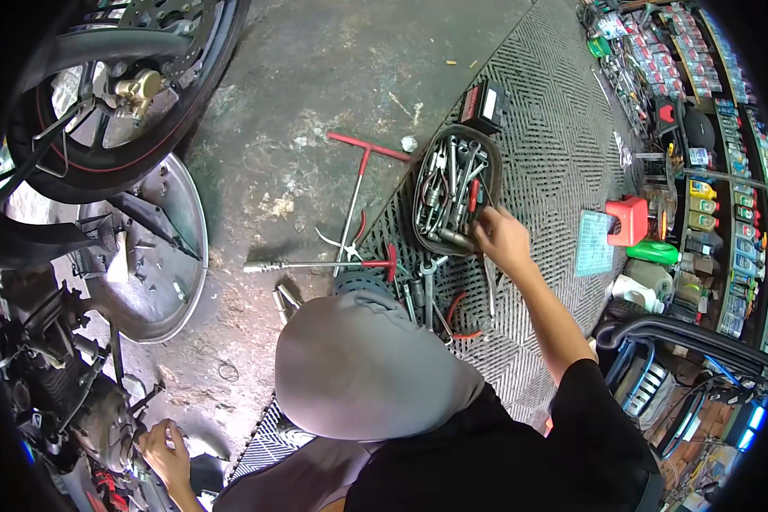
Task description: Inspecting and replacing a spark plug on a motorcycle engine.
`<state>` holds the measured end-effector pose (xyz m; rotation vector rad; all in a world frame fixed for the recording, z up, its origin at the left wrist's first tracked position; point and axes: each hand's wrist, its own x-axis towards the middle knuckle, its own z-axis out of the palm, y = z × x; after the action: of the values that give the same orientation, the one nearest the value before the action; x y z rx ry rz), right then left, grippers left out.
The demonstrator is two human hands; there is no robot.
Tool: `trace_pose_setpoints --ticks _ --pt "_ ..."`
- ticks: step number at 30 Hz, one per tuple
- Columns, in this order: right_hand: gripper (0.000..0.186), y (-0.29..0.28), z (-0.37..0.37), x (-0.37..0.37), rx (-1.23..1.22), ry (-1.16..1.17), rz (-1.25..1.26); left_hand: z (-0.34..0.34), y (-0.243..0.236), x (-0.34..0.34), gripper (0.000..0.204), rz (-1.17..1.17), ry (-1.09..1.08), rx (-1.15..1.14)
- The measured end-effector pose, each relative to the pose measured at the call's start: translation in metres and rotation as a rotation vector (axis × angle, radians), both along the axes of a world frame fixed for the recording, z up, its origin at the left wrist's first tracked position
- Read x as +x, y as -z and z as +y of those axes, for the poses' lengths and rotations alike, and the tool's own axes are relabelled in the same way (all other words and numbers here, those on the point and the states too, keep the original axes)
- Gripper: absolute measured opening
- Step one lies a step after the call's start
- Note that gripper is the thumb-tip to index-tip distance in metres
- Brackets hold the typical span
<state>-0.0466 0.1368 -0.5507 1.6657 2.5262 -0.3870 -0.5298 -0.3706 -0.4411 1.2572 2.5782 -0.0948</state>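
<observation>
Right hand [502, 239]: fingers curled, hold unclear, tub [496, 175] of tools [454, 171] at ten o'clock; left hand [167, 454]: hold unclear, motorcycle [94, 418] at nine

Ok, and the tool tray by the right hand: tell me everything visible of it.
The tool tray is dark and longish with rounded corners, perhaps plastic. It sits upright, open-topped, on the patterned mat near the mat's edge, crowded with silvery wrenches and a red-handled tool. The right hand is at its near right end; contact with the rim is unclear.
</observation>
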Motion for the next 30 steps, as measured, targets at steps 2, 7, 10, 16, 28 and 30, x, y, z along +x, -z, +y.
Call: trace_pose_setpoints --ticks 2,7,10,16,28,30 --pt "0.018 0.009 0.001 -0.007 -0.048 -0.144 0.102 0.000 0.004 0.000 0.020 -0.004 -0.060 0.009" --pt "0.032 0.043 -0.008 -0.044 -0.120 -0.343 -0.117 -0.009 0.008 -0.001 0.018 -0.029 -0.174 0.031" --pt "0.032 0.033 -0.006 -0.049 -0.203 -0.349 -0.202 -0.014 0.006 0.003 0.018 -0.015 -0.128 0.084" --pt "0.023 0.026 0.023 0.010 -0.151 -0.265 -0.014 -0.018 0.010 0.003 0.017 -0.043 -0.160 0.201" --pt "0.045 0.019 0.002 -0.008 -0.179 -0.158 -0.284 -0.011 0.007 -0.001 0.016 0.021 -0.037 0.147" --pt "0.044 0.027 0.002 -0.006 -0.180 -0.157 -0.332 -0.004 0.004 0.000 0.017 0.028 0.014 0.100"
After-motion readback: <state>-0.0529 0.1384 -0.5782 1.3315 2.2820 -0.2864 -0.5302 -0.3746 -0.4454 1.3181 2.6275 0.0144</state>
